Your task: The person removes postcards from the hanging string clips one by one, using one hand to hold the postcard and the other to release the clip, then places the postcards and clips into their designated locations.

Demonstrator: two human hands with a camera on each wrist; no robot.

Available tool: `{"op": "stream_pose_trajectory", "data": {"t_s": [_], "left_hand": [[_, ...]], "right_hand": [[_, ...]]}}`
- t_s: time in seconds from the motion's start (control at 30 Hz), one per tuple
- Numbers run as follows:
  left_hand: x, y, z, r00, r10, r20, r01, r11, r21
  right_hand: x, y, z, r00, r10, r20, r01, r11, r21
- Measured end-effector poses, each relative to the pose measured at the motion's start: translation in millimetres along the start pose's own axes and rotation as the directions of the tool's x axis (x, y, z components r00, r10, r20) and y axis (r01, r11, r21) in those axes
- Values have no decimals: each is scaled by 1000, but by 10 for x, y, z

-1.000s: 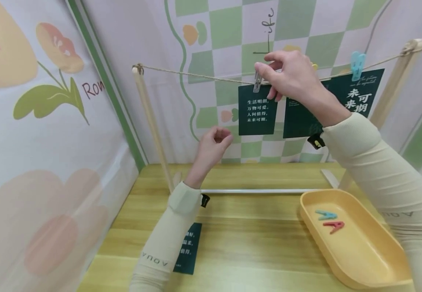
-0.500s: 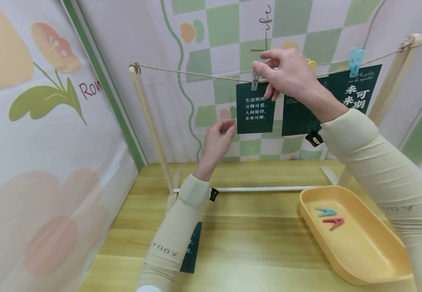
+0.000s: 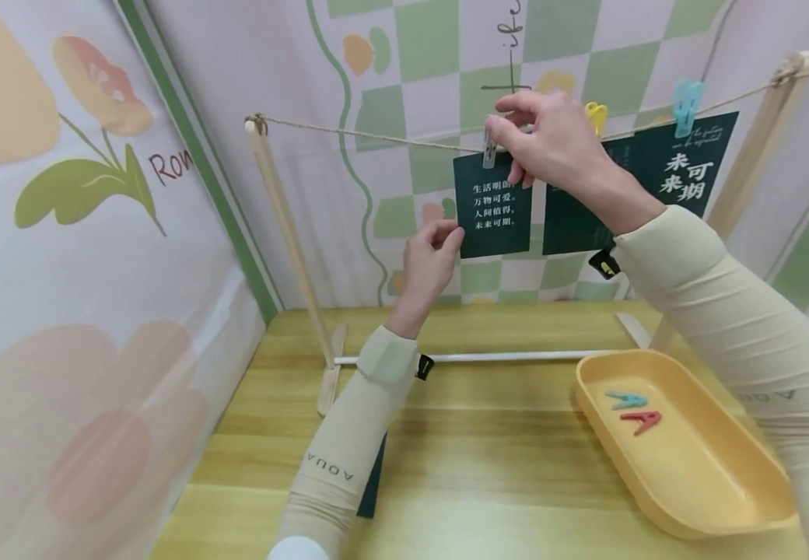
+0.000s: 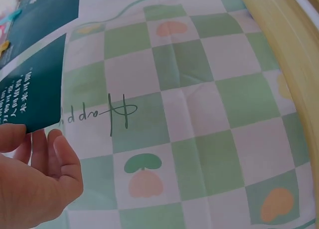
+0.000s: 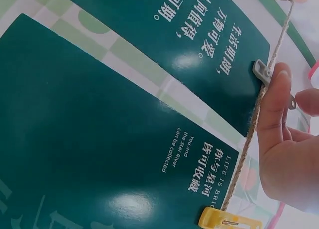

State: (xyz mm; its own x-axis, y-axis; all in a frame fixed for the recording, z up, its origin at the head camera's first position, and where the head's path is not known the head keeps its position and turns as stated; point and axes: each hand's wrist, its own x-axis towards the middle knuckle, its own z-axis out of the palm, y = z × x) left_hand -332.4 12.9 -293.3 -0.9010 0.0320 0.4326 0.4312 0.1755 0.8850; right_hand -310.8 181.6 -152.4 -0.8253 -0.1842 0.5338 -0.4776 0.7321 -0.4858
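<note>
A small dark green card (image 3: 494, 206) with white writing hangs from the twine (image 3: 376, 138) under a grey clothespin (image 3: 489, 149). At the line, my right hand (image 3: 558, 140) holds that clothespin by its upper end; the right wrist view shows the grey clothespin (image 5: 261, 72) biting over twine and card edge, thumb and finger around its tail. Lower down, my left hand (image 3: 432, 257) pinches the card's lower left edge. In the left wrist view, the thumb lies on the front of the card (image 4: 37, 89) near its corner, other fingers behind.
Two larger green cards hang to the right, one under a yellow clothespin (image 5: 229, 220), the other under a blue clothespin (image 3: 688, 107). A yellow tray (image 3: 698, 467) holds blue and red clothespins. Another card (image 3: 372, 486) lies partly beneath the left sleeve. Wooden posts (image 3: 285, 233) carry the twine.
My left hand has risen and moved right to the small card's lower left edge and now pinches it. The right hand has stayed at the grey clothespin.
</note>
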Motion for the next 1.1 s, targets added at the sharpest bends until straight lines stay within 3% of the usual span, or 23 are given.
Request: {"op": "stream_pose_trajectory", "data": {"t_s": [0.33,0.73,0.93,1.1], "left_hand": [[-8,43,-30,1000,0,-2,-1,999,-35],[-35,55,-75,999,1,50,1,999,-48],[-20,78,-70,997,-26,68,31,997,-70],[-18,99,-73,995,-29,100,38,995,-91]], "right_hand": [[20,4,18,1000,4,0,-4,1000,-15],[22,28,-6,1000,-6,22,6,999,35],[32,63,-36,999,-45,21,41,990,134],[40,93,-39,991,-130,-33,135,960,245]]}}
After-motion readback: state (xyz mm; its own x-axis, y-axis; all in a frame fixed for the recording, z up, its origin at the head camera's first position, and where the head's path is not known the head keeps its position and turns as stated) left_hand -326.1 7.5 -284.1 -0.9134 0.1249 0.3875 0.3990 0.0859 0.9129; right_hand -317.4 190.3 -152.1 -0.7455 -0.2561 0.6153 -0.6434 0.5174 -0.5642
